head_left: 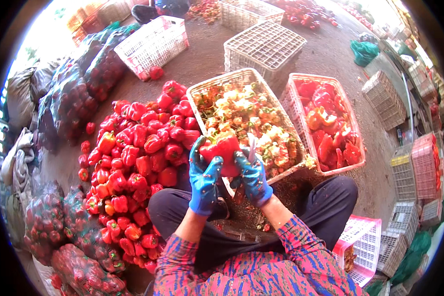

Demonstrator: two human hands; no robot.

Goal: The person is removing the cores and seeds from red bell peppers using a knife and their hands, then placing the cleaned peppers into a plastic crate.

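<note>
Both my hands wear blue gloves and meet around a large red bell pepper (221, 150) above the near end of a crate. My left hand (203, 180) grips the pepper's left side. My right hand (254, 178) presses against its right side and also holds what looks like a small knife (252, 144), its narrow pale blade pointing up past the fingers. Beneath and beyond them, a pale plastic crate (279, 101) is heaped with yellowish-green pepper cores and stems (249, 109). To its right a pink-white crate (358, 134) contains opened red pepper pieces (325, 111).
A big pile of whole red peppers (128, 158) lies at my left. Mesh sacks of peppers (69, 101) stand beyond it. An upturned crate (265, 43) and a white-pink crate (153, 44) are ahead. Stacked crates (403, 172) line the right; another crate (365, 241) sits by my left-bent knee's opposite side.
</note>
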